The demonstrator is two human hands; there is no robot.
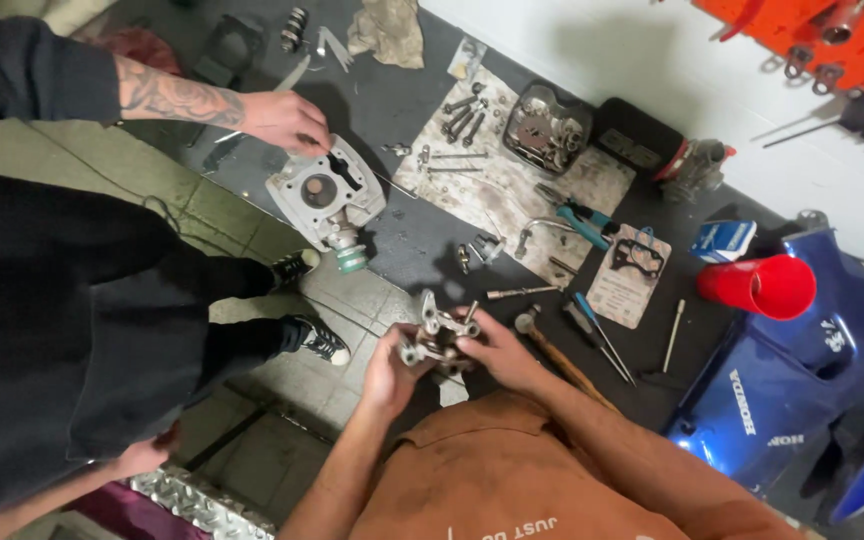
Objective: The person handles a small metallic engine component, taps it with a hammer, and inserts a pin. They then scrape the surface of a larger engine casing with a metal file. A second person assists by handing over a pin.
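At the left of the frame lay a floor of pale, worn tiles, and a strip of embossed metal plate showed at the lower left. A dark, matte mat ran diagonally across the middle, up to a white wall at the upper right.

In the upper left, a co-worker's hand, on a tattooed forearm, rested its fingertips on a cast grey cylinder head with a round bore, which stood on the mat's edge.

At the lower centre, the left hand was curled around the near side of a small, knobbly metal assembly. The right hand closed on its other side, fingers bent over the top. The assembly was held between them above the mat's lower edge.

Right of centre, a stained sheet carried bolts and teal-handled pliers. A dark tray of shiny small parts sat at its upper edge.

Further right came a glossy red cup on its side, a smooth blue fairing, and an orange tool board in the top right corner.
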